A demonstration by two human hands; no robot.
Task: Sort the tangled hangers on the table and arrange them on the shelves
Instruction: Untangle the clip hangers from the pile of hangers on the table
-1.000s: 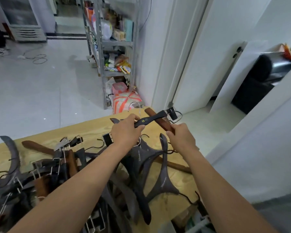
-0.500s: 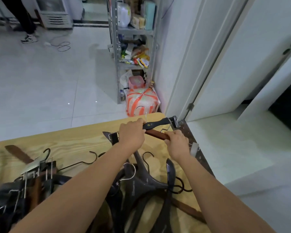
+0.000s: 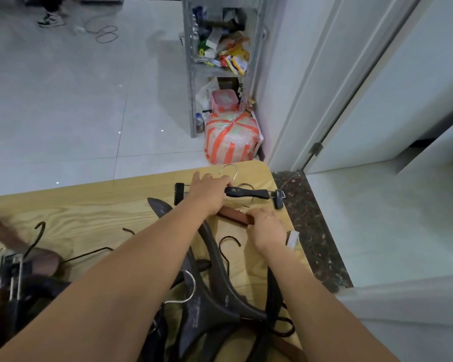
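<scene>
Both hands work at the surface (image 3: 76,212) corner: my left hand (image 3: 209,190) grips the black clip hanger (image 3: 246,192), my right hand (image 3: 268,227) pins the brown hanger (image 3: 236,216) beside it. I'd lift slowly, freeing hooks.

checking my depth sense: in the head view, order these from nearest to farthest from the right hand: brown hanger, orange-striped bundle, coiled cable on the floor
1. brown hanger, touching the right hand, on the table.
2. orange-striped bundle, on the floor past the table's far edge.
3. coiled cable, far up-left on the floor.
</scene>
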